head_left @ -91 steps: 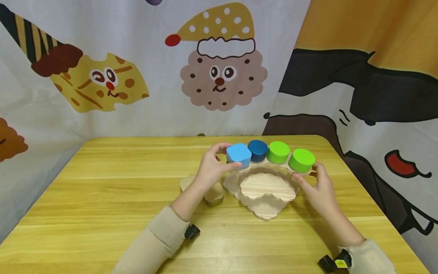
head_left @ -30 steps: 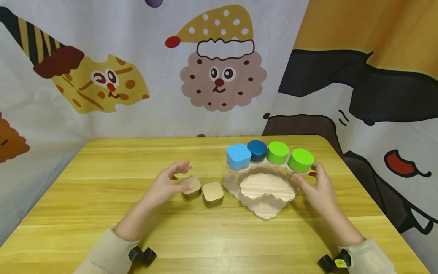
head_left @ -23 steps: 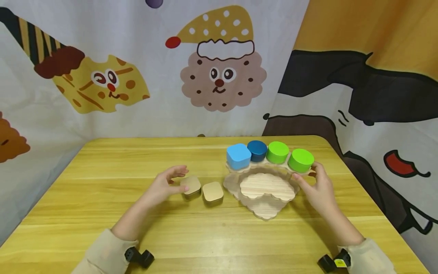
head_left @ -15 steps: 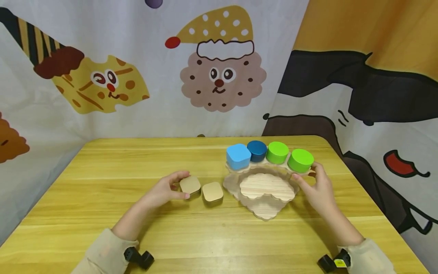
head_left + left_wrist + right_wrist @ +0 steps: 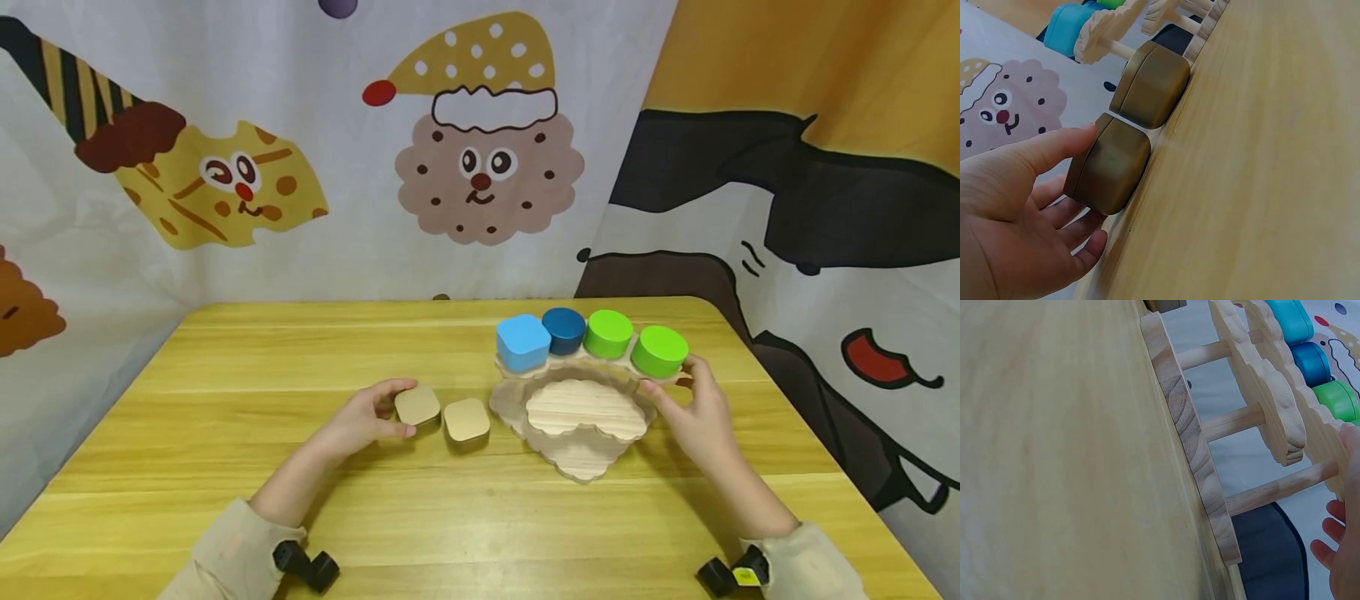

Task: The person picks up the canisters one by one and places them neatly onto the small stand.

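Head view: left hand [image 5: 360, 421] pinches the left gold block [image 5: 417, 405] between thumb and fingers; block sits on the table [image 5: 480, 533], just beside the right gold block [image 5: 467, 420]. Right hand [image 5: 701, 412] pinches the right end of the top tier of the wooden stand [image 5: 588, 408]. That tier bears, left to right: light blue block [image 5: 523, 342], dark blue block [image 5: 563, 330], two green blocks [image 5: 608, 333]. Yellow label [image 5: 746, 577] on the right wrist's black device; print too small to read.

Left wrist view: thumb on the block's upper edge, fingers along its far side, tips partly hidden.

Right wrist view: thumb against the top tier; remaining fingers bent, contact unclear.
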The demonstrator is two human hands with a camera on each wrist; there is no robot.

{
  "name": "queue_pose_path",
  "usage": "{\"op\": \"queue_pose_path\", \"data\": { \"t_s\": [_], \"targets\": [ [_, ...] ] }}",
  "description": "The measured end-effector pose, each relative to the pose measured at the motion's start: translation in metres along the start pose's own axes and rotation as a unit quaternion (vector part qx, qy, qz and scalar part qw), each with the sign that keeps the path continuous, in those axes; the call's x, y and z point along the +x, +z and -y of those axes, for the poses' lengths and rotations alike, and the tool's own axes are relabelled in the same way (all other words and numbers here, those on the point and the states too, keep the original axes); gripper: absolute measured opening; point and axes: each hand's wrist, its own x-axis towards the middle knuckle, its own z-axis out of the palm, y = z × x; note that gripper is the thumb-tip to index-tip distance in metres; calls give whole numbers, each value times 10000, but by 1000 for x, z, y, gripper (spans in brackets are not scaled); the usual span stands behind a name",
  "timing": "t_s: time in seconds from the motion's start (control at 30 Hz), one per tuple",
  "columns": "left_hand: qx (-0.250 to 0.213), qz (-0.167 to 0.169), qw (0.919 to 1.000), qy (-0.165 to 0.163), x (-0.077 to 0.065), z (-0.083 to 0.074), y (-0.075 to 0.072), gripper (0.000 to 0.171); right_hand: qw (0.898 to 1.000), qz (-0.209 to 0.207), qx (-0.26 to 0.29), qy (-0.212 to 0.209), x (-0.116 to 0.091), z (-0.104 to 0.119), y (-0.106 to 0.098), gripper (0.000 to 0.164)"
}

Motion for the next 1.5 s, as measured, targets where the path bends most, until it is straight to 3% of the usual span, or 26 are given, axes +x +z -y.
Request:
{"op": "queue_pose_path", "data": {
  "t_s": [0.33,0.67,0.93,1.5],
  "targets": [
    [-104,-191,9998,-16,-2,-4,0,70,10000,38,-2,67,0,0,0,55],
    [-292,-273,9990,195,-4,-18,0,72,10000,43,-39,57,0,0,0,56],
    [-109,-410,9982,427,-5,-26,0,69,10000,41,-41,67,0,0,0,56],
    [40,-392,9942,1001,-12,-56,20,65,10000,21,-23,50,0,-2,0,55]
  ]
}}
